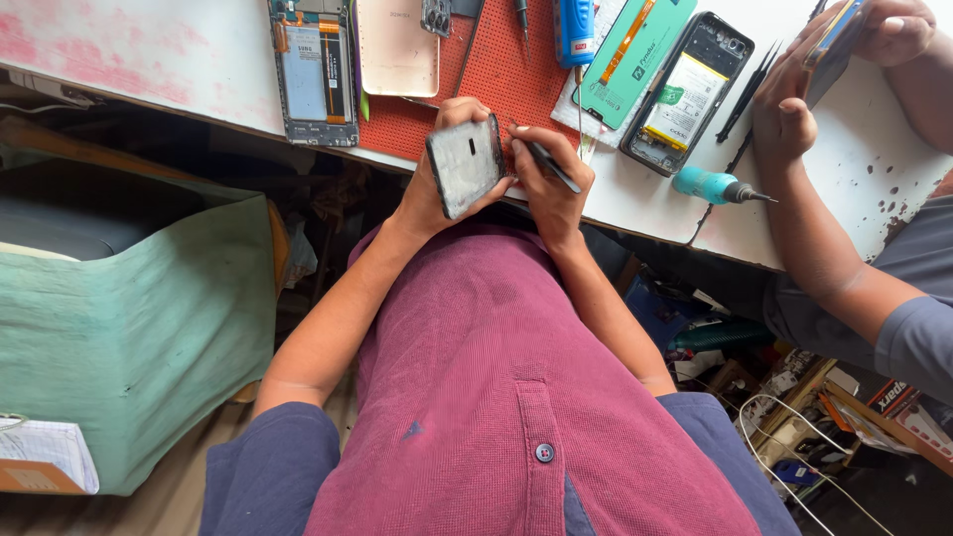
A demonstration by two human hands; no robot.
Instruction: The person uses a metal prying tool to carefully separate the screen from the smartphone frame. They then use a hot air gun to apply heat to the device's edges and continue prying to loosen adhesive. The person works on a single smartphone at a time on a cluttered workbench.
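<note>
A phone back cover (465,164), inner side up, is gripped in the left hand (432,189), fingers curled round its edges, just off the front edge of the white workbench (199,60). A thin dark tool (544,159) (tweezers or a pick, cannot tell which) is pinched in the right hand (551,189), fingers closed narrow on it, tip touching the cover's right edge. Behind on the bench: a red mat (501,69), an opened phone with battery showing (685,94), another stripped phone frame (313,69), a gold back panel (397,45), a teal driver (715,186). At the right a co-worker's hand (784,119) holds another phone (834,45).

Risks, as judged: the cover is held over the lap, not the bench, so anything pried loose could be lost downward. Too much leverage at the edge could crack the thin plastic. A tool slip would run toward the left thumb.
</note>
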